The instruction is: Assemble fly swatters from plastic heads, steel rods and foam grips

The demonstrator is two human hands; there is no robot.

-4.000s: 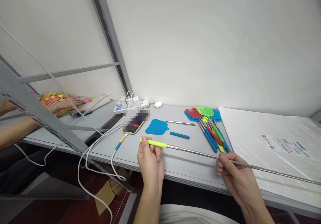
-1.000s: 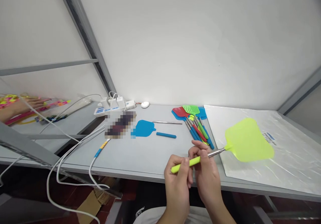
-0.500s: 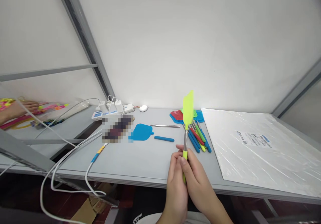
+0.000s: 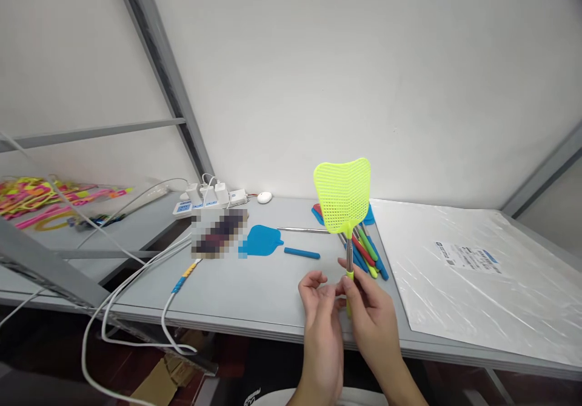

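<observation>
A yellow-green fly swatter [image 4: 343,194] stands upright above the table, its mesh head facing me. My right hand [image 4: 375,315] is closed round its handle, just below the metal rod. Close on the left, my left hand [image 4: 322,327] has its fingers apart and loosely bent, apparently off the handle. Behind the swatter lies a pile of fly swatters with blue, red and green handles [image 4: 364,248], partly hidden by the held one. Left of the pile are a loose blue swatter head [image 4: 261,240], a thin metal rod [image 4: 302,230] and a blue handle [image 4: 302,253].
A large white wrapped package [image 4: 454,297] covers the table's right side. At the left are a power strip [image 4: 186,207] with plugs, white cables [image 4: 166,318] and a blurred-out object [image 4: 218,233]. Colourful strips [image 4: 36,200] lie beyond the metal frame post [image 4: 182,97].
The swatter has turned from edge-on to face me. My left hand has come away from the handle and loosened. The other person's hand at far left has left the view.
</observation>
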